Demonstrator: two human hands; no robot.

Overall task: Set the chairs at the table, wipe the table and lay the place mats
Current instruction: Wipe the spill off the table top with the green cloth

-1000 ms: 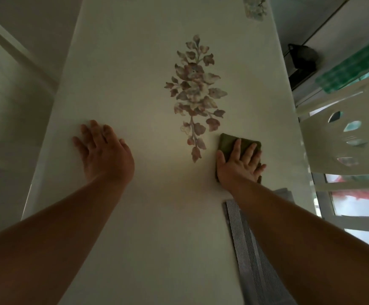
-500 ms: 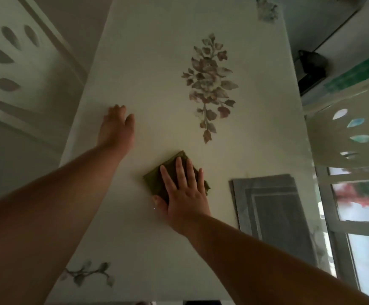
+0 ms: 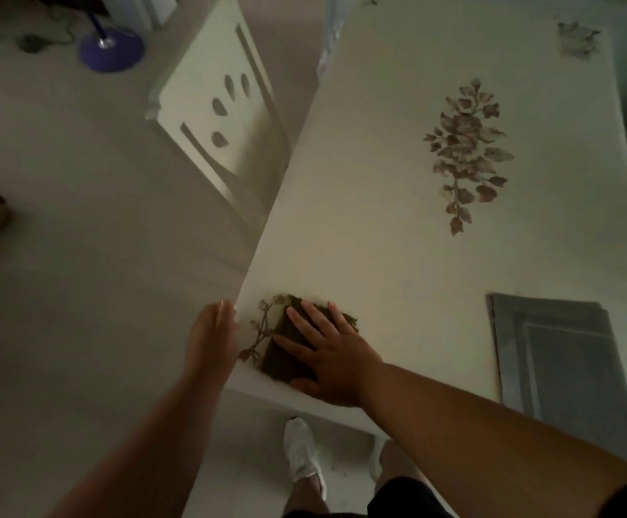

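The white table (image 3: 435,256) fills the view; a chair (image 3: 211,117) stands at its ten o'clock edge. Grey place mats (image 3: 562,353) lie stacked at four o'clock. At seven o'clock the right hand (image 3: 327,353) presses flat, fingers spread, on the green cloth (image 3: 286,353), grasping nothing; the left hand (image 3: 211,338) rests loosely on the table edge. Wiping well likely means even pressure and overlapping strokes carried off the corner.

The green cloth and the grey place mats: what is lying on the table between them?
Nothing: in the head view the white table is bare between the green cloth and the stacked grey place mats.

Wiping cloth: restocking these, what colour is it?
Dark olive green cloth, seen in the head view.
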